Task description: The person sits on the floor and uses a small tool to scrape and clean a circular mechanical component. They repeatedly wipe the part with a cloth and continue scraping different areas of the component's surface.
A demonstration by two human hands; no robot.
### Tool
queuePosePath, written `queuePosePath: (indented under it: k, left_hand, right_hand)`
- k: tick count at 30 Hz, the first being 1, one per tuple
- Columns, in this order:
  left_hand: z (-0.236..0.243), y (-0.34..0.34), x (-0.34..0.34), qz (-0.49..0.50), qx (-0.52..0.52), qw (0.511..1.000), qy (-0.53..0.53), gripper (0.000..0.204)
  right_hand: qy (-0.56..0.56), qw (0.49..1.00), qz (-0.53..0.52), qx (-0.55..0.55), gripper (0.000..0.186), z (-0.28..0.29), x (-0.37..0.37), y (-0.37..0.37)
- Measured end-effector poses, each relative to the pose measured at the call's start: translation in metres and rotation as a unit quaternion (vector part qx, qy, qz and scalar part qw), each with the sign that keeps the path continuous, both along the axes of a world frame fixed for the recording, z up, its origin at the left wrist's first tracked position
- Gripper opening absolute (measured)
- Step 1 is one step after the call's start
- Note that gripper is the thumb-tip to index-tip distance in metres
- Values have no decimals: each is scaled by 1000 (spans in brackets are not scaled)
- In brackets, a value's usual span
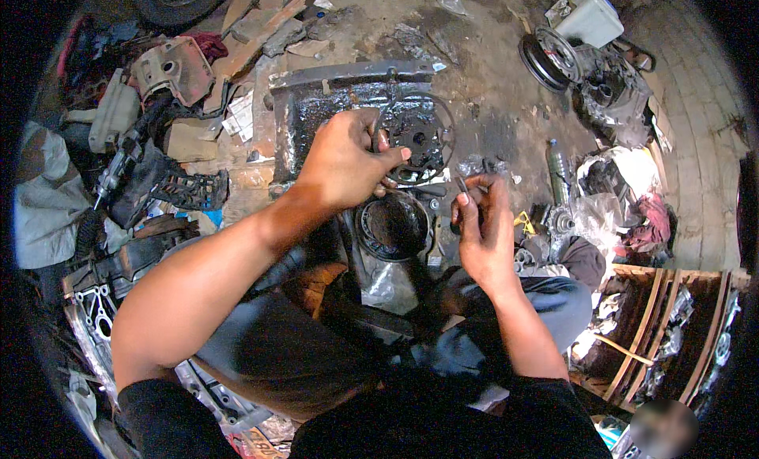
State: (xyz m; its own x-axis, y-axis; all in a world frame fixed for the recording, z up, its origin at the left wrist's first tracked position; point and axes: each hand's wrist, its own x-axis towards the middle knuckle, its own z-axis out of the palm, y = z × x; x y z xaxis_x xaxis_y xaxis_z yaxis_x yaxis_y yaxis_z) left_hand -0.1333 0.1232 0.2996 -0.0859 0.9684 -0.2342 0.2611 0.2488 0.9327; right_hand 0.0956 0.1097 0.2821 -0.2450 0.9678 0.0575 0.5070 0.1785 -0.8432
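Note:
My left hand (344, 158) grips a dark round metal part (417, 135) with a ring rim and holed centre, lifted above an oily black tray (316, 87). A little lower and to the right, my right hand (482, 218) pinches a small thin metal piece (462, 186), partly hidden by the fingers. Below both hands, between my legs, sits a round dark housing (393, 230) with a rim of small holes; what lies inside it is too dark to tell.
Car parts, cardboard (186, 139) and a pale casting (170, 71) crowd the left. A tyre (174, 0) lies top left. At right are wheel-like discs (545, 60), a white container (585, 16), a green bottle (557, 174), rags (648, 230) and more metal parts.

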Motion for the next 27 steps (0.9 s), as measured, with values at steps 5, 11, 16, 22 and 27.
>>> queuePosePath:
  k: [5, 11, 16, 22, 27]
  left_hand:
    - [2, -1, -1, 15, -50, 998, -17, 28]
    - [-7, -4, -6, 14, -51, 998, -21, 28]
    - [1, -7, -5, 10, -90, 996, -22, 28]
    - [-13, -8, -5, 22, -16, 999, -42, 27]
    - [-8, -10, -2, 26, -3, 1000, -9, 27]
  right_hand:
    - [-32, 992, 35, 115, 7, -6, -7, 4]
    - [-34, 995, 16, 91, 6, -14, -23, -6]
    - [-13, 996, -8, 88, 7, -18, -27, -8]
    - [-20, 995, 23, 95, 6, -19, -28, -12]
    - [-9, 997, -20, 67, 5, -20, -32, -13]
